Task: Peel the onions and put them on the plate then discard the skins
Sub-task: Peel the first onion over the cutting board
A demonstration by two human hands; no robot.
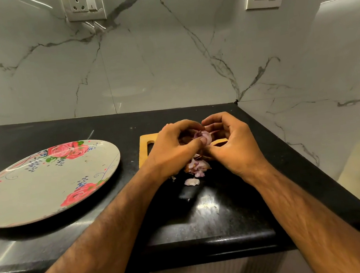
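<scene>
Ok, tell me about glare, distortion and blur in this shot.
Head view: wide-angle lens bows the countertop edges; a light glares off it near the front edge, fainter streaks on the plate; the onion between the left hand and right hand looks slightly soft.

both arms are bare as far as they show. the left forearm (92, 241) and the right forearm (311, 211) carry fine hair, and veins stand out along the right one. the left grip (174, 150) and the right grip (231, 148) are bare too, the left thumb nail (204, 142) cut short
</scene>
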